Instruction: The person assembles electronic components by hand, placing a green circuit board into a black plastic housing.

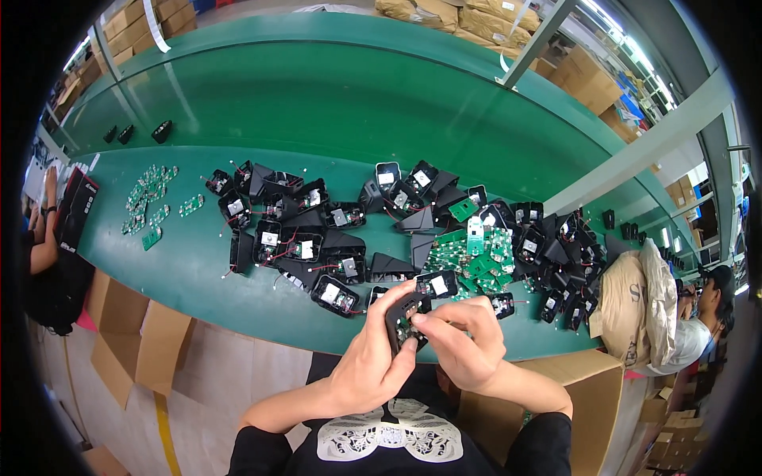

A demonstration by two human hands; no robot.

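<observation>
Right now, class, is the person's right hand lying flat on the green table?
No, the right hand has its fingers bent at the open black housing that the left hand holds.

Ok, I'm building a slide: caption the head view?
Left hand holds a black casing, right hand touching it, near circuit boards.

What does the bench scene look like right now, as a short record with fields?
left hand: holds a black housing
right hand: fingers at the housing's open side; whether they pinch anything is unclear
surface: green bench
boards: green circuit board pile beyond the hands; smaller board group far left
other housings: black cluster left of the pile, another right
</observation>
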